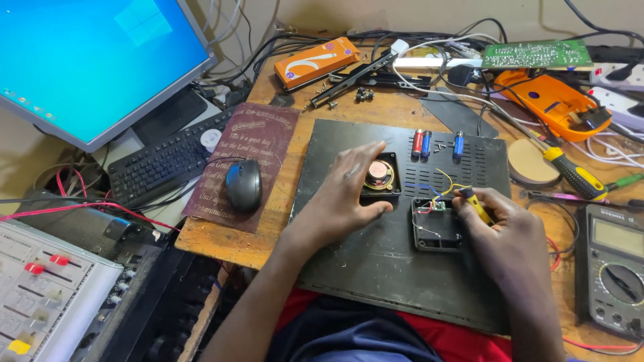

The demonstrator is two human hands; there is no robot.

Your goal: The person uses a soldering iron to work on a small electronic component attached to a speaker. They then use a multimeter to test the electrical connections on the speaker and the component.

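Two hands are at work on the dark metal panel that lies across the bench, and they are set apart from each other. Your left hand rests flat with the fingers spread loosely, its fingertips touching the small square speaker and closed on nothing. Your right hand is wrapped around a small yellow-handled tool, held like a pen with the tip pointing up and to the left.

That tip meets the tiny circuit board at the top edge of the open black case. The case lies just left of your right hand, between your two hands, and its long axis runs away from you along the panel. Thin coloured wires run up from the board toward the speaker, so the two parts are tied together (whether the wires are taut or slack is hard to tell). Your right hand is clearly the nearer one to the board; your left is nearer the speaker, which sits up and to the left of the case.

Beyond the case, three batteries stand side by side on the vented part of the panel, well clear of both hands. A computer mouse sits off to your left, a yellow-handled screwdriver and a multimeter to your right
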